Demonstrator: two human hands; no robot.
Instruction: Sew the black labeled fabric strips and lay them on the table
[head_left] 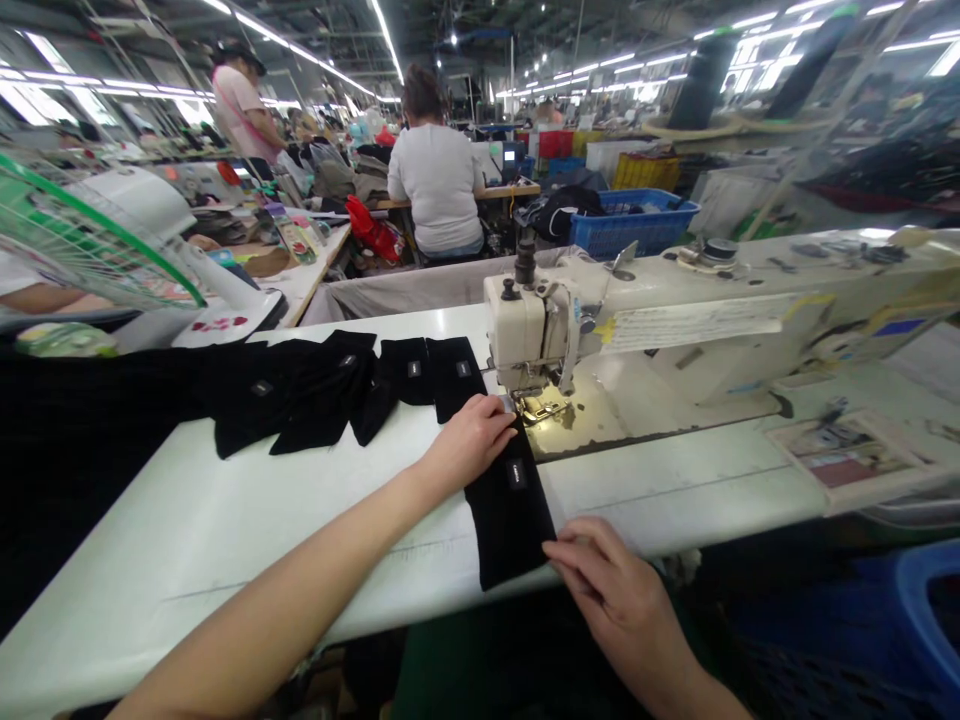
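A black fabric piece (506, 530) with a small dark label (515, 474) lies lengthwise on the white sewing table, its far part beside the needle area of the sewing machine (525, 340). Close to the lit presser foot (541, 410), my left hand (469, 440) presses on this fabric with its fingers together and curled. At the near right corner, my right hand (615, 590) pinches the fabric's edge between thumb and fingers. More labelled black pieces (409, 370) trail off behind and to the left, overlapping one another.
A dark fabric pile (75, 450) covers the table's left end. Behind it stands a green-rimmed fan (112, 240). A small tray (847, 450) sits at the right, and a blue basket (915, 610) is below. Ahead, a seated person (435, 185) works near a blue crate (634, 225).
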